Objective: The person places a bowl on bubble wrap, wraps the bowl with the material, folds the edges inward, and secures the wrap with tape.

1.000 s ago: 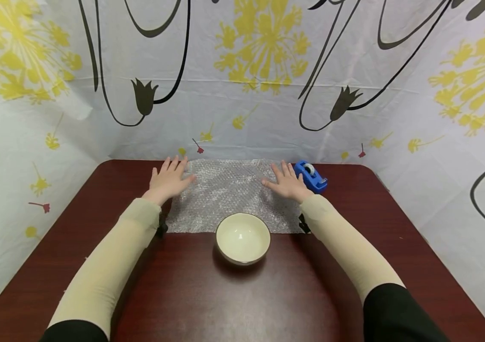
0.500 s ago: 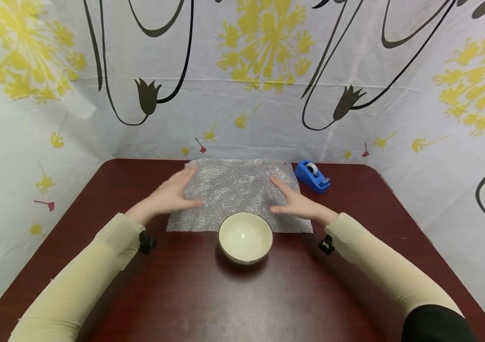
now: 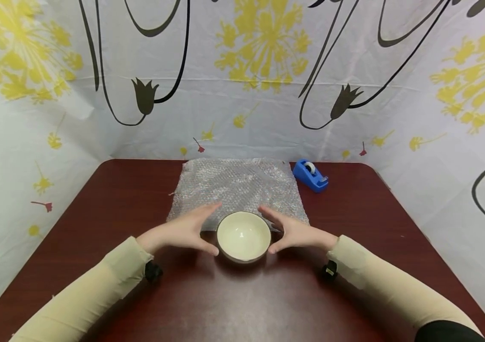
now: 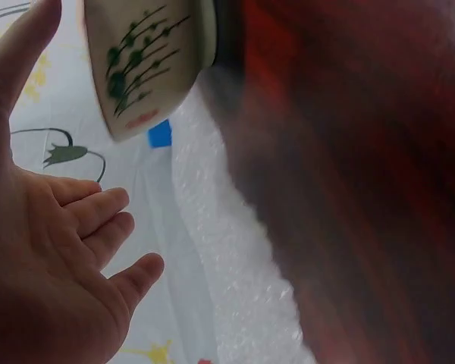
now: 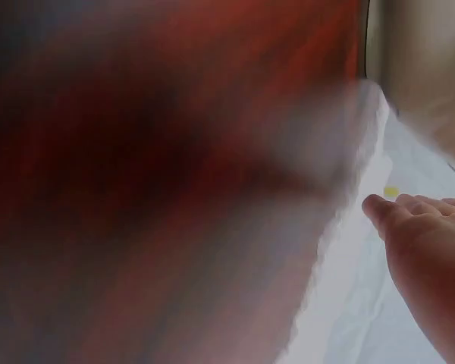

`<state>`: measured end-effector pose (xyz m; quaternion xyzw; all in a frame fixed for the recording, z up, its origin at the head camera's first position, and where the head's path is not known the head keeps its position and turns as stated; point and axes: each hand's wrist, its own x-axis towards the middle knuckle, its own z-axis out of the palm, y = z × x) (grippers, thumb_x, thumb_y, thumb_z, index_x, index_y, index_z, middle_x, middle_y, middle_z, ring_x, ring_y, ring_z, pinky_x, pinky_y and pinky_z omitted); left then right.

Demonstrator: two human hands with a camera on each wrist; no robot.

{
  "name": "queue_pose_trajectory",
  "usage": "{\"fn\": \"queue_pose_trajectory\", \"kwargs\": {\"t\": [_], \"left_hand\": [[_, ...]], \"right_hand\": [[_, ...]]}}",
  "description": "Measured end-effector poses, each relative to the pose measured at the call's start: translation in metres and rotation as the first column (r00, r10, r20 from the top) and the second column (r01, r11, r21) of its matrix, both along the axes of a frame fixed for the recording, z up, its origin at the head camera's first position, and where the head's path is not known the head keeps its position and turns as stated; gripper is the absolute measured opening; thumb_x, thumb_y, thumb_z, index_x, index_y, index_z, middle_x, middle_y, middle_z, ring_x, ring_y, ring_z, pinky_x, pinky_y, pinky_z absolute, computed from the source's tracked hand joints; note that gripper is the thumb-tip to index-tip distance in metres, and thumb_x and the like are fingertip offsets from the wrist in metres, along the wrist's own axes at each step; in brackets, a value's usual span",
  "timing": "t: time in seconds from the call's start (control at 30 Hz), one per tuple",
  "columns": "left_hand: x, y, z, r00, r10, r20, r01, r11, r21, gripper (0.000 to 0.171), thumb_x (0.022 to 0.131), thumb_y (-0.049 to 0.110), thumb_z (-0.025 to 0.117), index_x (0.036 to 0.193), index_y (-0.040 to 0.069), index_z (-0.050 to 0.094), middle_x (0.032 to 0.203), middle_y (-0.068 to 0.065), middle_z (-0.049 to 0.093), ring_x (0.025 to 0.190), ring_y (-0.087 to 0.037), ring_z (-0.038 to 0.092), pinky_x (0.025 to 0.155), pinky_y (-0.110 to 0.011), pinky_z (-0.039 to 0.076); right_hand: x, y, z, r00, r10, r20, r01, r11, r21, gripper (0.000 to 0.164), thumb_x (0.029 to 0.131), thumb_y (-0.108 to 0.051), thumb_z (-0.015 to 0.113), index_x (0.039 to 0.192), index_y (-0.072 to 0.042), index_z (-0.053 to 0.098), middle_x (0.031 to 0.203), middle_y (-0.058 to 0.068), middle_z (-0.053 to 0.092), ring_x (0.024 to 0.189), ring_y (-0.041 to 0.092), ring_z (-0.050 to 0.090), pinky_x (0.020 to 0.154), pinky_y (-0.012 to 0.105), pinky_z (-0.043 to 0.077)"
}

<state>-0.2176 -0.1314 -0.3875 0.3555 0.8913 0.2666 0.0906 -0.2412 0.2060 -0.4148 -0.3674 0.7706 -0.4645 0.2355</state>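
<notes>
Bowl (image 3: 244, 237) not yet lifted: upright on glossy table (image 3: 242, 304), at near edge of bubble wrap (image 3: 234, 185), already spread. Left hand (image 3: 182, 231), right hand (image 3: 300, 233) flank it, fingers widely parted, gripping nothing; right-side contact unclear. Bowl round, cream, ceramic-looking, green motif outside; wrap translucent, rumpled. Tape dispenser (image 3: 310, 176) untouched.

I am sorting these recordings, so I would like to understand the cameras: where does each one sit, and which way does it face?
Head: on the person's head, facing forward and down at the bowl, bubble wrap and table; left hand, right hand and sleeves show.
Left wrist: on that wrist, facing the bowl's painted side; the left hand shows.
Right wrist: on that wrist, facing the blurred table; the right hand shows.
Shared: head and left wrist both see the bowl and bubble wrap.
</notes>
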Motion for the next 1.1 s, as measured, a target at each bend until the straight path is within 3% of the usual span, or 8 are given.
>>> {"fn": "queue_pose_trajectory", "kwargs": {"t": [0.23, 0.37, 0.6, 0.83, 1.1], "left_hand": [[0.009, 0.009, -0.009, 0.999, 0.023, 0.033, -0.023, 1.0, 0.003, 0.111, 0.07, 0.056, 0.081, 0.152, 0.002, 0.028, 0.152, -0.016, 0.034, 0.14, -0.033, 0.03, 0.109, -0.054, 0.03], [0.012, 0.011, -0.01, 0.998, 0.031, 0.057, -0.033, 0.999, 0.043, 0.108, 0.069, 0.052, 0.083, 0.15, 0.002, 0.032, 0.148, -0.015, 0.04, 0.136, -0.03, 0.038, 0.106, -0.051, 0.035], [0.009, 0.013, -0.016, 0.999, 0.009, 0.043, -0.011, 0.998, 0.058, 0.108, 0.068, 0.052, 0.084, 0.15, 0.003, 0.033, 0.143, -0.011, 0.047, 0.126, -0.024, 0.049, 0.103, -0.045, 0.04], [0.005, 0.015, -0.015, 0.995, 0.015, 0.1, -0.022, 0.997, 0.07, 0.11, 0.069, 0.05, 0.085, 0.152, 0.003, 0.029, 0.144, -0.012, 0.047, 0.128, -0.025, 0.048, 0.103, -0.047, 0.04], [0.007, 0.014, -0.013, 0.994, 0.015, 0.109, -0.022, 0.998, 0.066, 0.111, 0.069, 0.052, 0.084, 0.152, 0.004, 0.028, 0.145, -0.011, 0.045, 0.129, -0.024, 0.047, 0.103, -0.047, 0.039]], "right_hand": [[0.009, -0.007, -0.004, 0.999, -0.035, -0.021, 0.036, 0.998, 0.053, 0.115, 0.073, -0.032, 0.086, 0.155, -0.002, 0.011, 0.159, 0.013, 0.019, 0.144, 0.024, 0.021, 0.111, 0.041, 0.03], [0.012, -0.012, -0.006, 0.999, -0.036, 0.012, 0.035, 0.997, 0.066, 0.116, 0.074, -0.031, 0.086, 0.156, -0.005, 0.009, 0.158, 0.01, 0.023, 0.143, 0.022, 0.025, 0.11, 0.043, 0.032], [0.016, -0.014, -0.005, 0.997, -0.074, -0.035, 0.077, 0.992, 0.099, 0.12, 0.07, -0.037, 0.088, 0.156, -0.004, 0.01, 0.156, 0.012, 0.025, 0.141, 0.025, 0.027, 0.109, 0.048, 0.031], [0.016, -0.015, -0.003, 0.995, -0.084, -0.045, 0.088, 0.991, 0.097, 0.115, 0.074, -0.035, 0.086, 0.155, -0.003, 0.01, 0.156, 0.014, 0.025, 0.141, 0.028, 0.025, 0.109, 0.05, 0.03], [0.018, -0.015, -0.004, 0.993, -0.108, -0.042, 0.111, 0.988, 0.102, 0.117, 0.072, -0.038, 0.086, 0.156, -0.005, 0.011, 0.156, 0.012, 0.025, 0.142, 0.026, 0.025, 0.11, 0.049, 0.029]]}}
